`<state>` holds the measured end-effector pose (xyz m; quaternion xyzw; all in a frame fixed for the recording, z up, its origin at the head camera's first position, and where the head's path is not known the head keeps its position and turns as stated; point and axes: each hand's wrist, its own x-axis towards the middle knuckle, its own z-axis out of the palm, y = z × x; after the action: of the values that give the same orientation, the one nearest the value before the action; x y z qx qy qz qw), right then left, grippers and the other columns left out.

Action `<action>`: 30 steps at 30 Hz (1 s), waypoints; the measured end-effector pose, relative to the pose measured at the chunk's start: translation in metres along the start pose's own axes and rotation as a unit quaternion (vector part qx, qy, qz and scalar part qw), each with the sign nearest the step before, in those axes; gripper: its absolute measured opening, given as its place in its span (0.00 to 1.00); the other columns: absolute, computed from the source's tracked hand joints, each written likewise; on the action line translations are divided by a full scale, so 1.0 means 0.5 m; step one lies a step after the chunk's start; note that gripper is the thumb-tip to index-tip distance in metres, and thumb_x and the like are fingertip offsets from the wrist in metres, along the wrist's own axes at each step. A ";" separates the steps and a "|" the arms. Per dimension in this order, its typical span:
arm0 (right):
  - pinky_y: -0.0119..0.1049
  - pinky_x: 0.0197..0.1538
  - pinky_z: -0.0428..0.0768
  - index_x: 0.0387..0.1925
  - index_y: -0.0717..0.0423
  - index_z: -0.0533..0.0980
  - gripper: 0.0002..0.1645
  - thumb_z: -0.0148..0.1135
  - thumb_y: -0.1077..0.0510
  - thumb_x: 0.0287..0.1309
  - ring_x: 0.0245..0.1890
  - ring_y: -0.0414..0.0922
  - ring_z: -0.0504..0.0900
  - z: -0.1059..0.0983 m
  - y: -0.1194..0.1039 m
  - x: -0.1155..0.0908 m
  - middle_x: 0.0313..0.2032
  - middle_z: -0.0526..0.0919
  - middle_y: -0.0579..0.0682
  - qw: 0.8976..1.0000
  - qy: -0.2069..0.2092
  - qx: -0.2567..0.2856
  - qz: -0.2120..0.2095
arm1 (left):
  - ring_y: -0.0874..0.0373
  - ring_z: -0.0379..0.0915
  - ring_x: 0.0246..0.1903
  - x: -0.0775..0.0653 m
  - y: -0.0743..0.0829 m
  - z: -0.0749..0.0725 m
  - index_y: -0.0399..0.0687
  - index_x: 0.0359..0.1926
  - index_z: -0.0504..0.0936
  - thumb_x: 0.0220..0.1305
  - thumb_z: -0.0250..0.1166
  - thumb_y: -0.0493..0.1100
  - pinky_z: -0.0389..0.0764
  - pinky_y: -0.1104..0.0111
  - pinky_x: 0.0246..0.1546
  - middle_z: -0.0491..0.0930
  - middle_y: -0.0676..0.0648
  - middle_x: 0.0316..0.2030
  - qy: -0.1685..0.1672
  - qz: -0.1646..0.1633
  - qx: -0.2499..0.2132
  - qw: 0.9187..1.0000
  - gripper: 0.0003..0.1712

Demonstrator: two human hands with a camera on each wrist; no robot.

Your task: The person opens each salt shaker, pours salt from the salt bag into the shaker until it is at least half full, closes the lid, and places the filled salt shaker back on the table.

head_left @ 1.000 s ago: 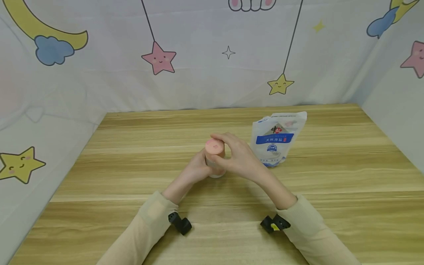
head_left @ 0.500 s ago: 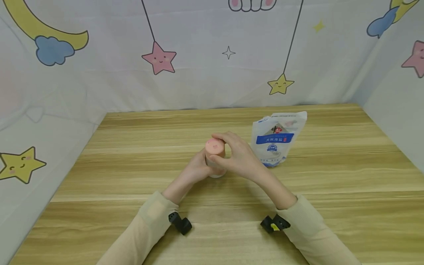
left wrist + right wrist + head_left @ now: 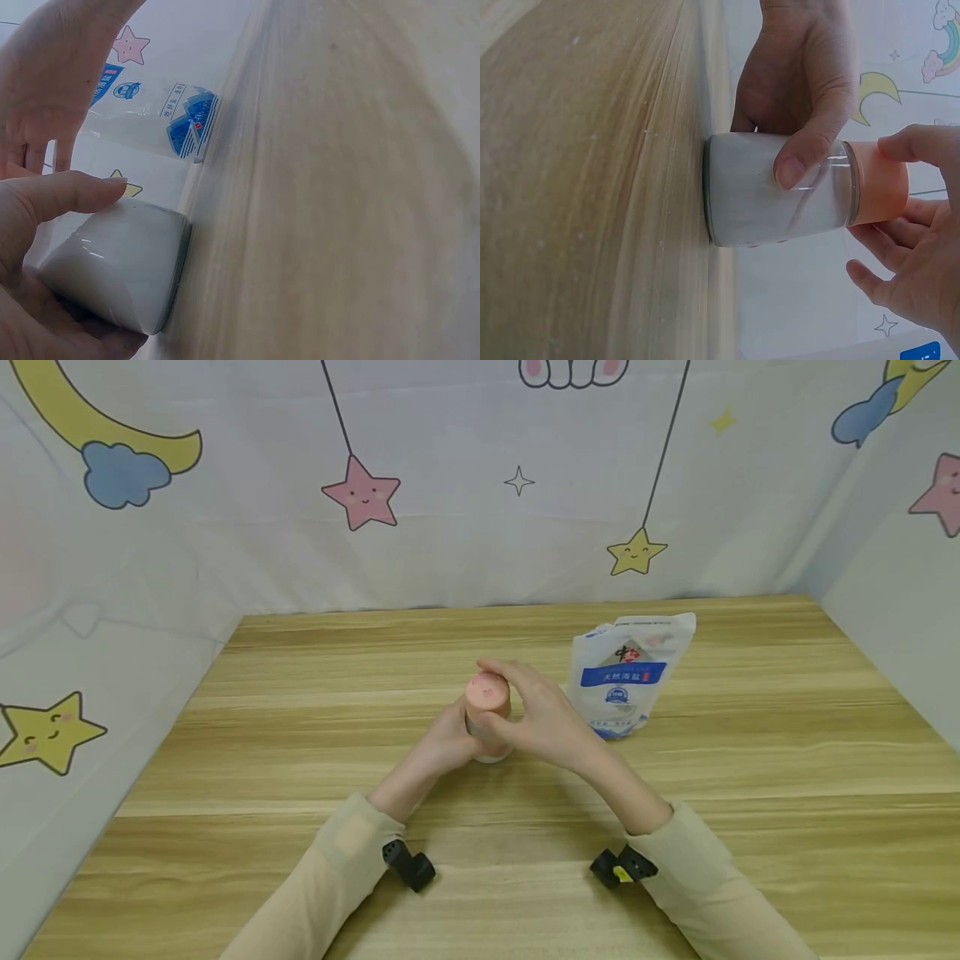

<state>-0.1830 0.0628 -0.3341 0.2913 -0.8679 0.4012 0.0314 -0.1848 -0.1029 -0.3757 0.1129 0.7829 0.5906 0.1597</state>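
Observation:
A clear jar [image 3: 754,199] filled with white grains stands upright on the wooden table. It carries a pink-orange lid [image 3: 487,692]. My left hand [image 3: 447,741] grips the jar's body from the left, its thumb lying along the near side. With thumb and fingers, my right hand [image 3: 546,717] pinches the rim of the lid, which sits on the jar; in the right wrist view some of its lower fingers stand away from the jar. In the left wrist view the jar's base [image 3: 127,262] shows between the left thumb and fingers; the lid is hidden there.
A white and blue pouch [image 3: 622,681] printed with Chinese characters stands upright to the right of the jar, behind the right hand. A white curtain [image 3: 465,560] with cartoon stars hangs beyond the table's far edge [image 3: 375,620].
The fingers of my right hand shift slightly on the lid. The left hand, the jar and the pouch stay where they were.

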 end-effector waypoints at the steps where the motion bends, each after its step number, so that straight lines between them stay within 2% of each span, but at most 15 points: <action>1: 0.48 0.66 0.73 0.66 0.54 0.67 0.37 0.67 0.51 0.56 0.64 0.49 0.72 0.000 0.000 0.000 0.62 0.74 0.52 1.000 0.001 -0.001 0.000 | 0.48 0.63 0.64 0.000 0.000 0.000 0.45 0.69 0.60 0.49 0.68 0.33 0.61 0.48 0.69 0.70 0.42 0.63 0.000 0.000 0.000 1.000 0.45; 9: 0.47 0.63 0.75 0.65 0.54 0.68 0.36 0.68 0.50 0.56 0.61 0.48 0.73 0.000 -0.002 -0.001 0.59 0.76 0.52 1.000 0.008 -0.003 0.001 | 0.49 0.64 0.61 0.000 0.000 0.001 0.44 0.68 0.62 0.49 0.68 0.34 0.64 0.51 0.67 0.71 0.42 0.62 0.002 0.000 -0.008 1.000 0.44; 20: 0.49 0.59 0.78 0.62 0.56 0.69 0.35 0.69 0.51 0.54 0.56 0.47 0.76 0.003 0.002 0.000 0.55 0.77 0.52 1.000 0.018 -0.007 -0.010 | 0.50 0.62 0.63 0.000 0.000 0.000 0.44 0.70 0.60 0.49 0.69 0.33 0.60 0.51 0.70 0.70 0.42 0.64 0.002 -0.003 -0.012 1.000 0.46; 30: 0.46 0.63 0.75 0.63 0.54 0.69 0.35 0.68 0.50 0.55 0.61 0.47 0.74 0.003 0.003 0.000 0.58 0.76 0.50 1.000 0.016 -0.005 -0.002 | 0.50 0.66 0.59 -0.002 -0.001 0.001 0.41 0.67 0.63 0.50 0.69 0.33 0.66 0.53 0.66 0.73 0.40 0.60 0.007 0.003 0.000 1.000 0.42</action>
<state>-0.1836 0.0622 -0.3360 0.2860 -0.8689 0.4013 0.0473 -0.1840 -0.1029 -0.3760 0.1112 0.7838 0.5918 0.1520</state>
